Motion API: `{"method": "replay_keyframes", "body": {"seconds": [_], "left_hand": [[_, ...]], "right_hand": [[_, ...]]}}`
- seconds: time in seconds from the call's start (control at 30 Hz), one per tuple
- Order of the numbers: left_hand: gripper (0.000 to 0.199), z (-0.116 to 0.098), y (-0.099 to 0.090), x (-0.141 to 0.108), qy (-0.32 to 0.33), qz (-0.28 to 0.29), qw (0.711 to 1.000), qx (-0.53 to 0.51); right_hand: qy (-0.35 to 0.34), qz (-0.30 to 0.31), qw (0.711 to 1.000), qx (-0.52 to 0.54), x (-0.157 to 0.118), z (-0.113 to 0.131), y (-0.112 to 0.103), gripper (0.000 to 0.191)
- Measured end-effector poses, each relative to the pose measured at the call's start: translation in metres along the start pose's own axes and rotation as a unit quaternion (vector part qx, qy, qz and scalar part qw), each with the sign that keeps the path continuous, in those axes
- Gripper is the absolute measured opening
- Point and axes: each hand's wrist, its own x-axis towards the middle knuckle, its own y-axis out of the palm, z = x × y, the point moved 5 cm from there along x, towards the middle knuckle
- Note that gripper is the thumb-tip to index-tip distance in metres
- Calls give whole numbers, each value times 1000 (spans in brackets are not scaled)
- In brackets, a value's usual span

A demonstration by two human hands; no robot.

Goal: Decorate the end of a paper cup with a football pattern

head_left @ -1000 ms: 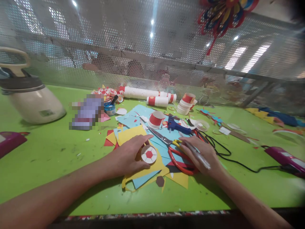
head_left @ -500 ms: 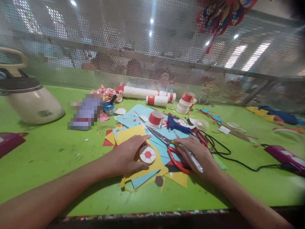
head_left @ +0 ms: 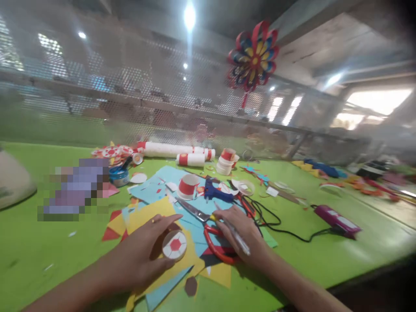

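Observation:
My left hand (head_left: 147,249) curls around a small white disc (head_left: 174,245) with a red hexagon and radiating lines, like a football pattern. Its thumb touches the disc's lower edge, while the index finger stretches above. A pale pen (head_left: 238,238) lies in the grip of my right hand (head_left: 243,229), its far end pointing away from me. Under and beside that hand are scissors (head_left: 195,211) with red handles, blades apart from the disc. Yellow paper (head_left: 146,216) and light blue sheets (head_left: 159,180) spread beneath both hands. A brown hexagon (head_left: 191,286) lies nearer me.
Beyond the hands stand a red-and-white paper cup (head_left: 188,187) and a blue glue gun (head_left: 217,190). Its black cord runs toward a purple power strip (head_left: 337,221). Stacked cups (head_left: 175,150) lie at the back. A blue jar (head_left: 119,176) and a blurred-out phone-like object (head_left: 76,186) are left.
The view has swung right and up, so the table items appear further left and lower. Both hands keep their places over the paper, still with the disc and the pen.

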Motion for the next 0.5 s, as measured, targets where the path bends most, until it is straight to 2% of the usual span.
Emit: {"method": "replay_keyframes", "body": {"seconds": [0.13,0.3,0.5], "left_hand": [[60,7,4,3,36,-49,997,-55],[51,7,1,6,-25,-31,997,-63],[49,-11,-9,7,34,-41,998,-16]], "right_hand": [[26,-45,999,4,-1,-2,-4,26],[43,-72,996,4,-4,-9,-5,26],[3,-37,999,38,12,11,-7,24]]}}
